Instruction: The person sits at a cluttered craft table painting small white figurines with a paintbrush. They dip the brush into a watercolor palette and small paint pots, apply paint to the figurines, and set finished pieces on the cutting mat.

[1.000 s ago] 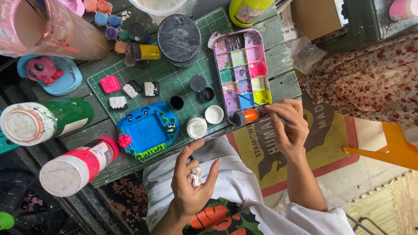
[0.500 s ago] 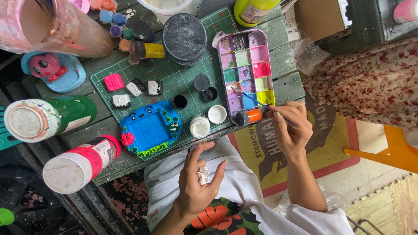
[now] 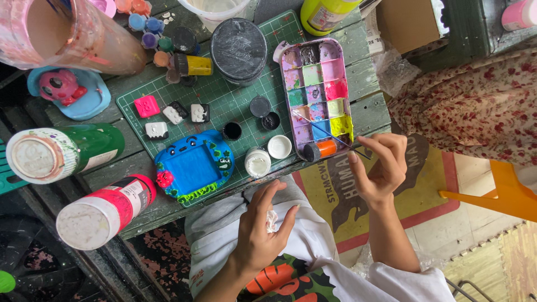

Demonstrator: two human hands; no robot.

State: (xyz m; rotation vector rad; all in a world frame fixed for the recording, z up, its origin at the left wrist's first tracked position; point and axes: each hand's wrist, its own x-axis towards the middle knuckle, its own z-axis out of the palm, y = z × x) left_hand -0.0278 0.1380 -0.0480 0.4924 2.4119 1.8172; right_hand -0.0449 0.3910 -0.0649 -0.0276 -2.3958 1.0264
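Right hand (image 3: 376, 165) pinching brush (image 3: 324, 131) over palette (image 3: 316, 89), left hand (image 3: 263, 226) cupping white piece (image 3: 271, 221), blue frame (image 3: 193, 166), paint pots (image 3: 268, 154), green mat (image 3: 224, 100) on surface (image 3: 369, 112).

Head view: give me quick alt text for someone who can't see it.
Seen from above, the right hand holds a thin paintbrush with its tip over a many-coloured paint palette, while the left hand cups a small white piece above the lap. A green cutting mat carries a blue clay frame, small painted pieces and open paint pots.

labelled green bottle (image 3: 67, 151), perhaps pink-labelled bottle (image 3: 106, 210)
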